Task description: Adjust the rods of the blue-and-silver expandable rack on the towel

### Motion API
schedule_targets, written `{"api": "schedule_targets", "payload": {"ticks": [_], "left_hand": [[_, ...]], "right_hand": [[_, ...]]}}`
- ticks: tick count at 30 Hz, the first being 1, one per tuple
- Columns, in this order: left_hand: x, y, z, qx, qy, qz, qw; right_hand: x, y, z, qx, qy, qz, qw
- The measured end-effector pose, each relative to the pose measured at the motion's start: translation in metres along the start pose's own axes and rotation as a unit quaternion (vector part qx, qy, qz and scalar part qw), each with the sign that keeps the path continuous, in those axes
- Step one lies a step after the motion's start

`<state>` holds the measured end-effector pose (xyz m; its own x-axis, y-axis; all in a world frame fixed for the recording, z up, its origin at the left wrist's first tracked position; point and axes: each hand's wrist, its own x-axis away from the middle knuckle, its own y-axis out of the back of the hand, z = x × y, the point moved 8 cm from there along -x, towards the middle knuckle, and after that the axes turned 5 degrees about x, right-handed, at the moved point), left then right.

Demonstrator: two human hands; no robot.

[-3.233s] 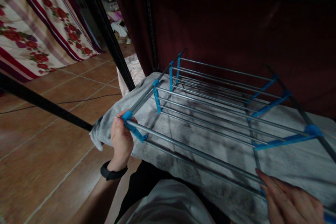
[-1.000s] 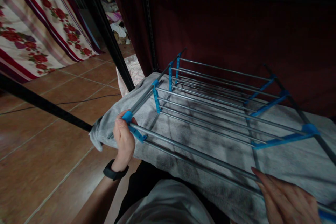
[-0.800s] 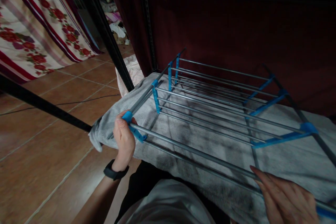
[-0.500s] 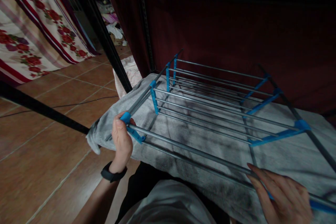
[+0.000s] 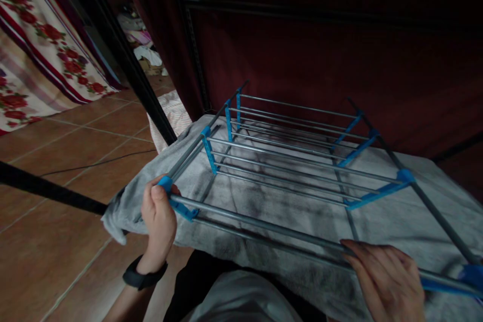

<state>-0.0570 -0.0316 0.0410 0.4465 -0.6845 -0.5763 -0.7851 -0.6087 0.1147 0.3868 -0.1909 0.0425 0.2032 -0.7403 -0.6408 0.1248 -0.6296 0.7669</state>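
Observation:
A drying rack of grey metal rods with blue plastic joints lies over a grey blanket. My left hand, with a black band at the wrist, is closed around the rack's near left corner, thumb on the blue joint. Farther right, my right hand grips the near front rod, its fingers bent over the tube. Several blue brackets join the rods along both sides. The rack's near right corner shows at the picture's right edge.
A black metal post rises at the left, and a black bar runs low beside it. Dark red cloth hangs behind the rack. A floral curtain, tiled floor and cable lie left.
The whole scene has shifted left and slightly down in the picture, bringing the rack's near right corner into view. Both hands keep their hold on the rack.

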Motion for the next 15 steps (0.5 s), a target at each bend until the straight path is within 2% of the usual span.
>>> {"api": "schedule_targets", "payload": {"ticks": [6, 9, 13, 15], "left_hand": [[0.002, 0.0, 0.01, 0.018, 0.023, -0.009, 1.0], [0.004, 0.0, 0.015, 0.027, 0.041, -0.013, 0.999], [0.002, 0.001, 0.015, -0.002, 0.046, -0.021, 0.999], [0.0, 0.001, 0.013, -0.025, 0.037, -0.028, 0.999]], "right_hand": [[0.0, -0.006, 0.008, 0.006, -0.021, 0.013, 1.0], [-0.007, -0.007, 0.017, -0.009, -0.012, 0.0, 1.0], [-0.017, -0.007, 0.024, -0.019, 0.01, 0.0, 1.0], [-0.021, -0.006, 0.024, -0.033, -0.005, 0.005, 0.999]]}}
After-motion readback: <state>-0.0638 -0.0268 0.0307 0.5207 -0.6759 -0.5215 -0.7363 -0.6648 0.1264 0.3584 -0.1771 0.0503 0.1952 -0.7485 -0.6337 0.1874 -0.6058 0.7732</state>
